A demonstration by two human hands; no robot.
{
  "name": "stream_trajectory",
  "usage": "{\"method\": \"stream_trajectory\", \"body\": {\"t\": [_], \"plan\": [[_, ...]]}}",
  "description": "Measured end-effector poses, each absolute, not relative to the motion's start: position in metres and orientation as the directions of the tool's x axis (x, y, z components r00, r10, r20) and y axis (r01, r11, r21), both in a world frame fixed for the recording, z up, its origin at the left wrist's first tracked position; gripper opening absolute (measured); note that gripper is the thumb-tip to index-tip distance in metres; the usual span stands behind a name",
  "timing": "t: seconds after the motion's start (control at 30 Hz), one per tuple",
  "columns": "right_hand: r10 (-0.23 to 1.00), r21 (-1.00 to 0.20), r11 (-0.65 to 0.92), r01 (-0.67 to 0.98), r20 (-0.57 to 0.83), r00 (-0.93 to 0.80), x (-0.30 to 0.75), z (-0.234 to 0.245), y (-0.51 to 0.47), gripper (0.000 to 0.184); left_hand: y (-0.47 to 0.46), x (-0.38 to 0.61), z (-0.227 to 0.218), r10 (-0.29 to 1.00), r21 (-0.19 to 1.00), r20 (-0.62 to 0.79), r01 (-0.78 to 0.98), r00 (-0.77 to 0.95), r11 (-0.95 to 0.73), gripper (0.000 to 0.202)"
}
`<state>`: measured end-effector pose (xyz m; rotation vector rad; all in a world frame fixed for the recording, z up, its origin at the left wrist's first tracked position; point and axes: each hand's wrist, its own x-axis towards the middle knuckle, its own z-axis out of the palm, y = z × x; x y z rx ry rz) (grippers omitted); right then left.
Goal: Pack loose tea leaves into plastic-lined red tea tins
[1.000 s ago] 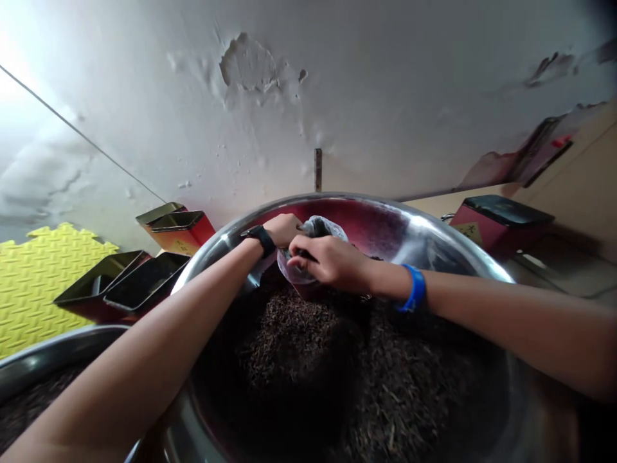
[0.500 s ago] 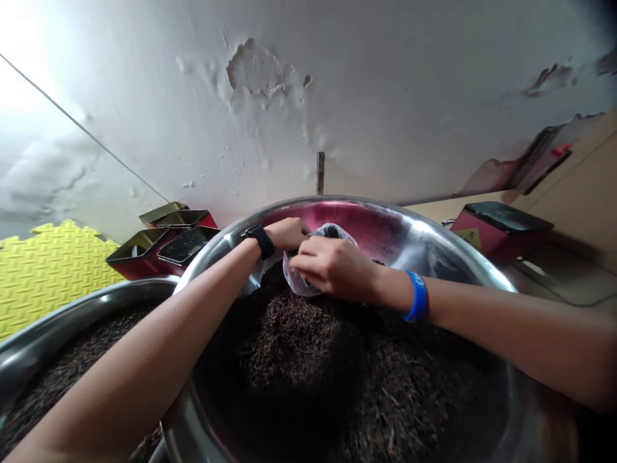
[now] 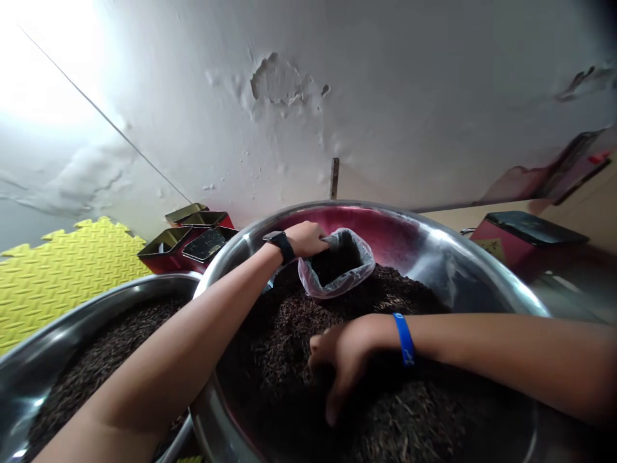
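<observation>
A clear plastic bag point(image 3: 332, 290) stands in the large metal basin point(image 3: 289, 207), its squarish mouth open and dark leaves inside. My left hand point(image 3: 306, 240), with a black watch at the wrist, grips the bag's left rim. Dark dried leaves, like loose tea point(image 3: 294, 331), are heaped around the bag and across the basin. Nearer to me, my right hand point(image 3: 344, 354) is low over the leaves, apart from the bag. Its fingers are curved, the thumb spread away from them, and no leaves show in it. Shadow hides part of its fingertips.
At the left, a second metal basin point(image 3: 120, 288) holds more dark leaves. Behind it are several red tins point(image 3: 161, 247) and a yellow foam mat point(image 3: 72, 270). A red tin with a dark lid point(image 3: 525, 241) sits beyond the right rim. The peeling wall point(image 3: 385, 116) rises behind.
My right hand has left the bag's mouth and come down toward me over the leaves, its fingers parting. The left hand stays on the bag's rim. The whole view has shifted slightly.
</observation>
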<state>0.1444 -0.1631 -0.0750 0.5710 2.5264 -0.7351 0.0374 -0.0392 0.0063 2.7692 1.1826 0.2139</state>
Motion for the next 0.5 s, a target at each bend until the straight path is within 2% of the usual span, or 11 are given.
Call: {"method": "stream_trajectory", "body": {"t": [0.07, 0.17, 0.27, 0.37, 0.43, 0.5], "plan": [[0.133, -0.474, 0.752, 0.458, -0.571, -0.81, 0.139, -0.073, -0.17, 0.061, -0.038, 0.037, 0.005, 0.733, 0.176, 0.074, 0.714, 0.676, -0.677, 0.029], [0.127, -0.493, 0.766, 0.413, -0.514, -0.848, 0.136, -0.059, -0.178, 0.049, -0.038, 0.037, 0.005, 0.737, 0.187, 0.074, 0.716, 0.672, -0.672, 0.029], [0.261, -0.512, 0.77, 0.381, -0.291, -0.92, 0.14, -0.03, -0.176, 0.041, -0.038, 0.038, 0.006, 0.731, 0.212, 0.068, 0.706, 0.679, -0.675, 0.029], [0.478, -0.531, 0.748, 0.398, 0.016, -0.878, 0.152, -0.001, -0.16, 0.034, -0.04, 0.038, 0.009, 0.72, 0.235, 0.033, 0.695, 0.694, -0.68, 0.031], [0.623, -0.469, 0.74, 0.483, 0.207, -0.754, 0.164, 0.009, -0.143, 0.032, -0.04, 0.037, 0.012, 0.686, 0.234, -0.001, 0.667, 0.728, -0.708, 0.024], [0.702, -0.336, 0.712, 0.616, 0.318, -0.638, 0.176, 0.01, -0.125, 0.032, -0.038, 0.036, 0.014, 0.651, 0.235, -0.026, 0.637, 0.759, -0.734, 0.014]]}}
